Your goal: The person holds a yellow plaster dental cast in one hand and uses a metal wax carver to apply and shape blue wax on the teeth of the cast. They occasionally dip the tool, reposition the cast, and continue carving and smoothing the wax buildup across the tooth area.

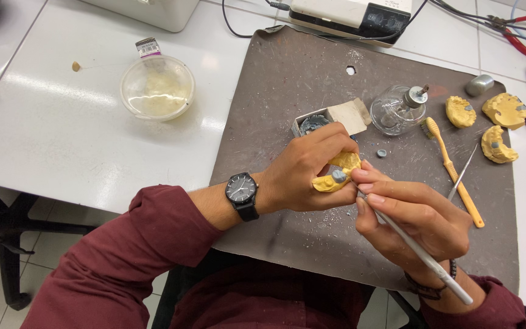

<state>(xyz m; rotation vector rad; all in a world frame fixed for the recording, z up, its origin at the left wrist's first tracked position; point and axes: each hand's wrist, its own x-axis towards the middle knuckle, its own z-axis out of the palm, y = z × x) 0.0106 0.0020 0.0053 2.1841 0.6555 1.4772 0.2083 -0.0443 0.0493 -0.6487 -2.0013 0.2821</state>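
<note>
My left hand (308,167) grips a yellow dental cast (338,172) with a small grey wax piece on it, held just above a dark brown work mat (287,91). My right hand (412,213) holds a thin silver metal instrument (424,256) like a pen, its tip touching the grey spot on the cast. A black wristwatch (242,194) sits on my left wrist. Both sleeves are maroon.
On the mat lie a glass spirit lamp (399,109), a small open tin with grey wax (315,123), a yellow toothbrush (455,173), a thin metal probe (464,173) and three more yellow casts (497,125). A clear plastic bowl (157,88) stands on the white table at left.
</note>
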